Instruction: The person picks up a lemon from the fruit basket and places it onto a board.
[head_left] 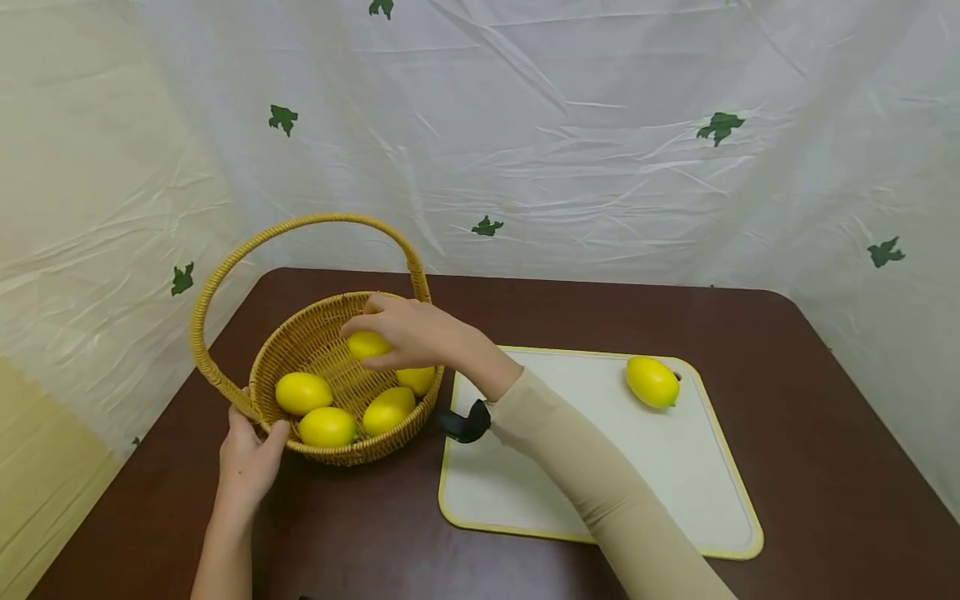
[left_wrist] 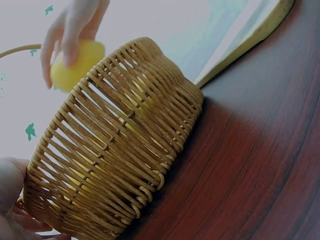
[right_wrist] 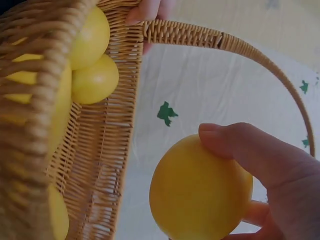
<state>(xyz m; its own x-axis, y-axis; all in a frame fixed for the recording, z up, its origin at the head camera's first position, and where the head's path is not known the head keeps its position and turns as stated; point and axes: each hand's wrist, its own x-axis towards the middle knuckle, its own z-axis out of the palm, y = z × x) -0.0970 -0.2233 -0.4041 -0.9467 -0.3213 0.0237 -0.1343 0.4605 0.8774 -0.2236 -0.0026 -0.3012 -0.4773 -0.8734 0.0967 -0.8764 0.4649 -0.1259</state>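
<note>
A round wicker basket [head_left: 330, 321] with a tall arched handle stands at the left of the table, several yellow lemons [head_left: 303, 393] lying inside. My left hand [head_left: 251, 454] grips its near-left rim by the foot of the handle. Over the basket's right side, my right hand [head_left: 408, 329] holds a lemon [right_wrist: 200, 190] between thumb and fingers; the right wrist view shows that lemon apart from the wicker. In the left wrist view the basket's woven wall [left_wrist: 115, 140] covers most of the lemons inside.
A white cutting board [head_left: 555, 467] with a yellow edge lies right of the basket, under my right forearm. One lemon [head_left: 652, 382] rests near its far right corner. Behind the dark brown table [head_left: 817, 467] hangs a pale curtain [head_left: 570, 183] with green leaf shapes.
</note>
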